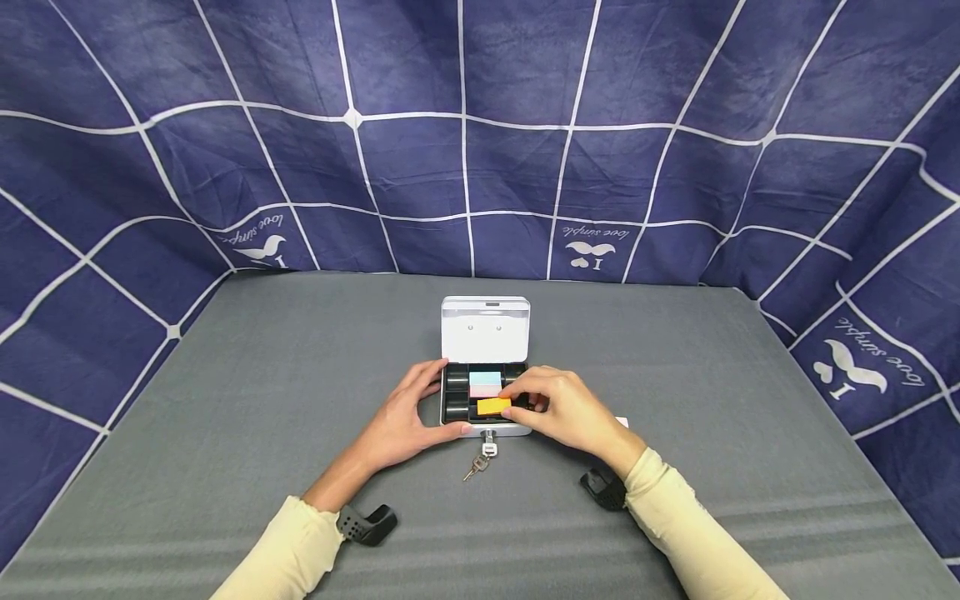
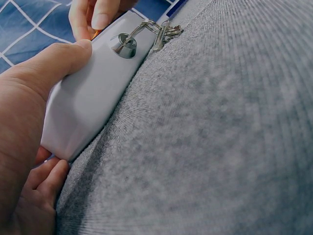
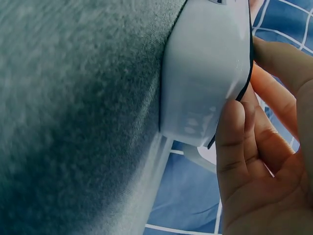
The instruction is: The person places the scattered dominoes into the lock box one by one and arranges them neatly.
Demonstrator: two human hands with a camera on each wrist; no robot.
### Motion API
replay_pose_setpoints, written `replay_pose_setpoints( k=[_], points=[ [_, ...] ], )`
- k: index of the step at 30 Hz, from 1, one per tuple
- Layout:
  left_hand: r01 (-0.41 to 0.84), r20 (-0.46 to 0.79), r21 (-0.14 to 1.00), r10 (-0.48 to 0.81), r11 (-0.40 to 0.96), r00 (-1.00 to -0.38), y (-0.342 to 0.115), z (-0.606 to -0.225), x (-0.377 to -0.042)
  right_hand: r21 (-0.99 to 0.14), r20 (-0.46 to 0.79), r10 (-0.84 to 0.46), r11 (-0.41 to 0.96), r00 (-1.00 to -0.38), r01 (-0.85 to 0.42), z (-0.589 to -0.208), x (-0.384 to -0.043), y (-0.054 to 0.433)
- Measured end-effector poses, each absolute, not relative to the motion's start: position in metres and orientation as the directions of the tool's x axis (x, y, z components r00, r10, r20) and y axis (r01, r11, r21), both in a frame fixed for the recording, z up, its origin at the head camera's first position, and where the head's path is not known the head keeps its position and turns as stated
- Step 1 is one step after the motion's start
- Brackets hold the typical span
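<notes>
A small white cash box [image 1: 495, 431] stands with its lid [image 1: 485, 333] raised, showing a black compartment tray [image 1: 457, 412]. My left hand [image 1: 408, 414] grips the box's left end, thumb at the front edge and fingers along the side. Between thumb and fingers my right hand [image 1: 558, 406] pinches an orange pad of sticky notes [image 1: 492, 407], low in the tray's middle compartment. Behind it lies a light blue and pink pad [image 1: 485, 384]. In the right wrist view, the box wall [image 3: 205, 73] hides the orange pad. A key is in the front lock [image 2: 125, 45].
Keys [image 1: 478, 462] hang from the lock onto the grey cloth-covered table [image 1: 337, 333]. A small white thing [image 1: 622, 422] shows partly behind the right wrist. A blue curtain with white lines [image 1: 517, 167] stands behind the table.
</notes>
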State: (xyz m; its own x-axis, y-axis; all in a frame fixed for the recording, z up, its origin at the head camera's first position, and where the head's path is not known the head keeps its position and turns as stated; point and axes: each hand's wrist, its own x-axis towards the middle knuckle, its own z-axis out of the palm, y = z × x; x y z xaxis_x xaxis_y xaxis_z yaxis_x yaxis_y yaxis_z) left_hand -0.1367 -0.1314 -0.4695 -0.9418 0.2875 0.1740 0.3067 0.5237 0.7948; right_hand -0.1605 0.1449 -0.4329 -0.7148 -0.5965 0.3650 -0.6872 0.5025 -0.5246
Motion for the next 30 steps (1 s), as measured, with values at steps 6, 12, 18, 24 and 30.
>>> replay_pose_setpoints(
  k=[6,12,18,24,30],
  points=[
    [0.311,0.178,0.795,0.290,0.521,-0.940,-0.1316,-0.4684,-0.1362,-0.544,0.348,-0.597,0.500,-0.723,-0.674,-0.4323,-0.1594,0.1437],
    [0.315,0.183,0.794,0.290,0.521,-0.939,-0.1318,-0.4688,-0.1361,-0.553,0.328,-0.594,0.509,-0.734,-0.659,-0.4340,-0.1596,0.1420],
    [0.305,0.172,0.792,0.286,0.529,-0.943,-0.1320,-0.4694,-0.1359,-0.562,0.312,-0.599,0.509,-0.737,-0.652,-0.4338,-0.1584,0.1415],
    [0.305,0.171,0.793,0.287,0.528,-0.943,-0.1312,-0.4694,-0.1361,-0.546,0.307,-0.607,0.518,-0.733,-0.658,-0.4335,-0.1569,0.1425],
    [0.309,0.177,0.794,0.286,0.524,-0.942,-0.1308,-0.4688,-0.1358,-0.551,0.313,-0.610,0.508,-0.728,-0.662,-0.4333,-0.1567,0.1426]
  ],
)
